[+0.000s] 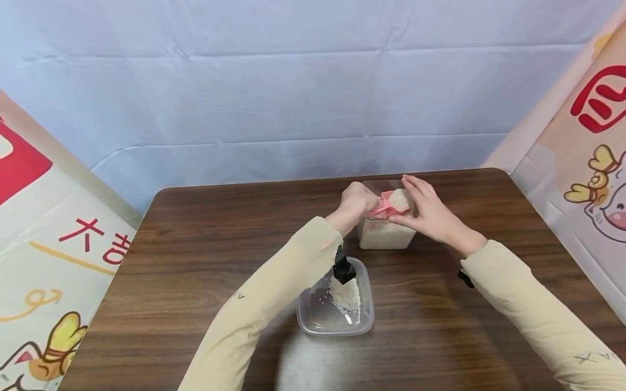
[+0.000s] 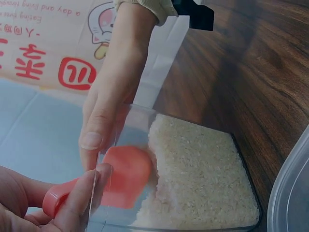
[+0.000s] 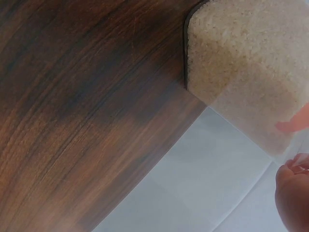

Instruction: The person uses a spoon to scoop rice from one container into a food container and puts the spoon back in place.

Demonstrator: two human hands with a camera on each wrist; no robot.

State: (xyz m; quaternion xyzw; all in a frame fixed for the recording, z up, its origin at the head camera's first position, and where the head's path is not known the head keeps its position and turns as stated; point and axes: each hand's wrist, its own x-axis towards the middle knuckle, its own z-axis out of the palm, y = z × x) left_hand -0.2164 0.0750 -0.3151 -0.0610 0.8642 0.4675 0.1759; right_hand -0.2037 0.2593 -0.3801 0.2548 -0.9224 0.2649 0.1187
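My left hand (image 1: 359,200) grips the handle of a pink scoop (image 1: 388,205) heaped with white rice, held over the open top of a tall clear rice container (image 1: 386,236). In the left wrist view the left hand (image 2: 29,203) pinches the pink scoop (image 2: 118,179), whose bowl is inside the container beside the packed rice (image 2: 203,174). My right hand (image 1: 423,212) clasps the container's rim and right side; the right hand's fingers (image 2: 108,106) lie against its wall. The right wrist view shows the rice container (image 3: 246,72) from outside and a fingertip (image 3: 294,198) at the lower right.
A shallow clear tub (image 1: 313,320) with a small heap of rice stands on the brown wooden table (image 1: 195,260), just in front of the tall container; its rim (image 2: 289,193) shows at the right. Printed banners flank the table, with a pale cloth behind.
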